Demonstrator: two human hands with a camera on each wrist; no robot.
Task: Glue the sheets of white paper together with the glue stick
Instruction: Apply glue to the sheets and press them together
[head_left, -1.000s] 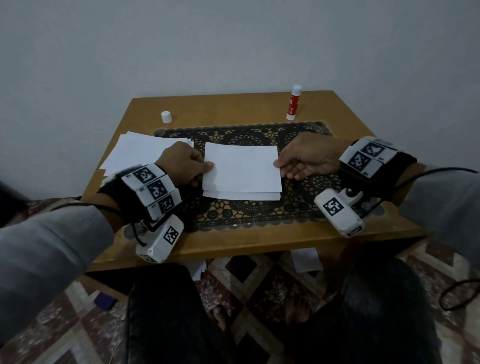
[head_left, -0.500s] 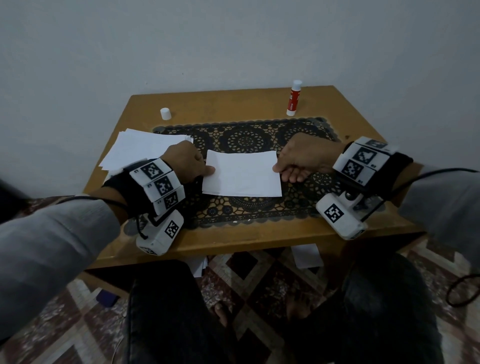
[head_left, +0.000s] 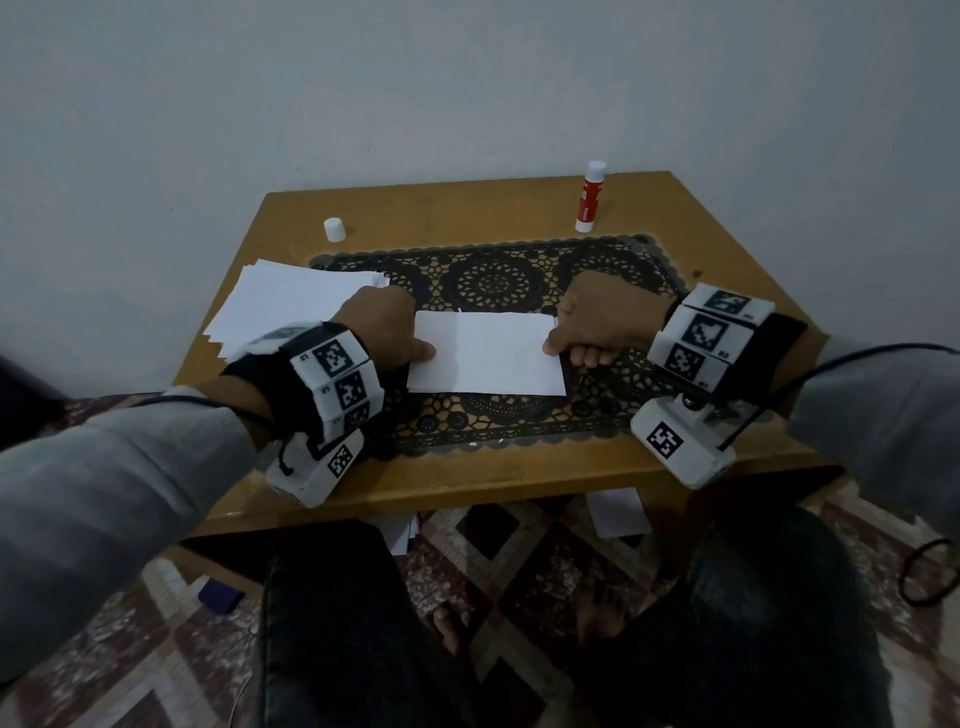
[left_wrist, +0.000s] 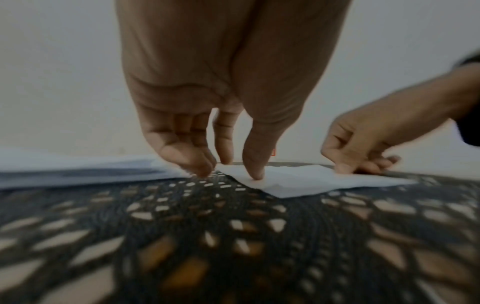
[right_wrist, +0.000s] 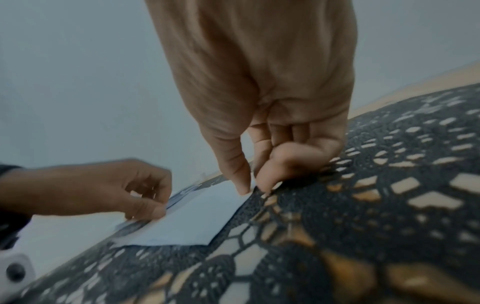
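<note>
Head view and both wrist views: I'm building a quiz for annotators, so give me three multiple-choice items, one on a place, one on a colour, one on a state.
1. Where does the glue stick stand?
A. far right of the table, beyond the mat
B. on the paper stack
C. in the right hand

2. What colour is the glue stick's body?
A. blue
B. red
C. green

3. How does the loose cap relate to the glue stick?
A. fitted on it
B. leaning against it
C. apart from it, at the far left of the table

Answers: 1 A, it stands upright past the lace mat, while the right hand is at the white sheet. 2 B, the head view shows a red body with white ends. 3 C, bare wood lies between them.
</note>
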